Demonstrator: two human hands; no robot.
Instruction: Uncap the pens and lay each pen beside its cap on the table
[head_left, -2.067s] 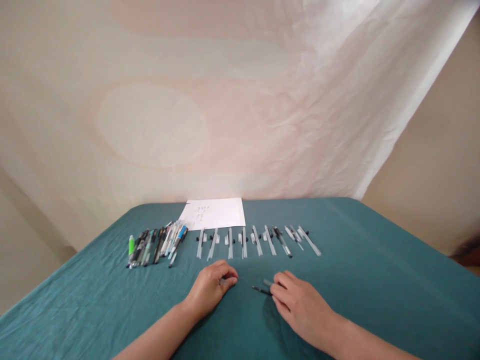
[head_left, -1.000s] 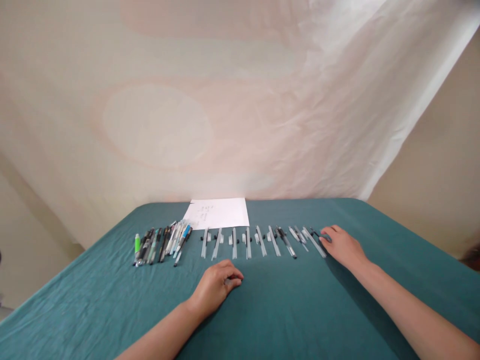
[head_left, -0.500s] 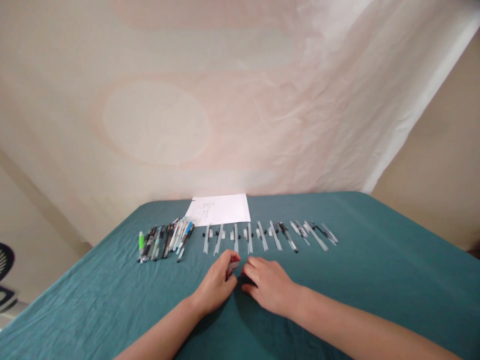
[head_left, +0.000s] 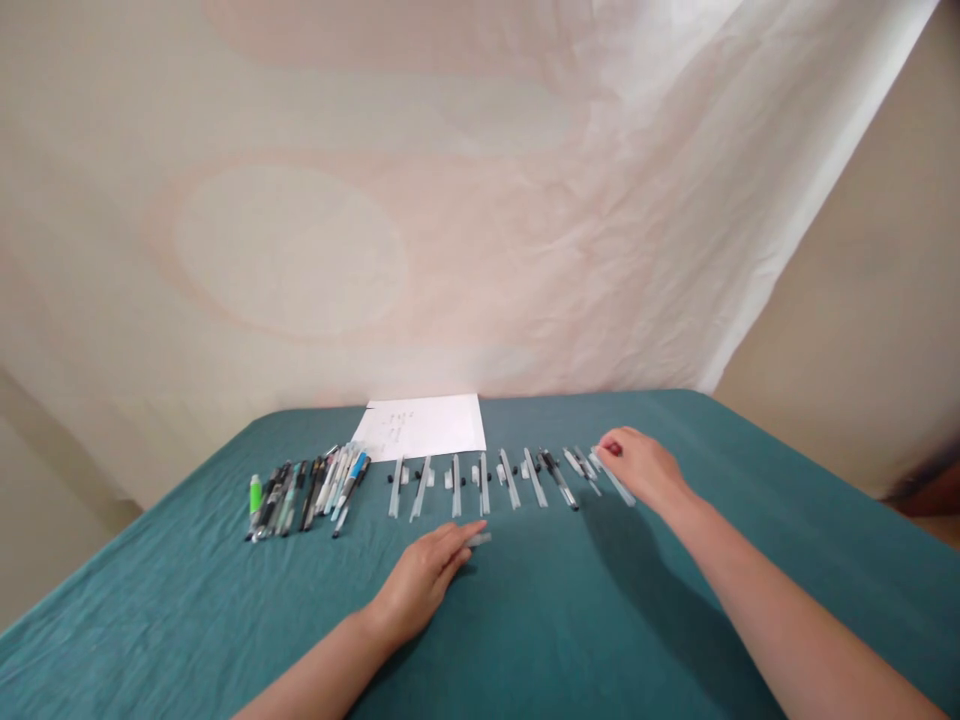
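Note:
My left hand rests low over the cloth in the middle, fingers closed together on a small translucent pen cap that sticks out past the fingertips. To the right, my right hand is at the far end of the row of pen parts. Its thumb and fingers are pinched beside a clear pen barrel; whatever is between them is hidden. Just left of that barrel lie a set of loose pen parts and a dark pen.
Several clear barrels with small caps and black bits form a row across the green cloth. At left is a bunch of pens with a green-topped one. Behind lies a sheet of paper with writing, against a pale hanging sheet.
My right hand has moved from beside my left hand out to the right end of the row. My left hand has shifted slightly, with the cap now showing. The view has turned a little.

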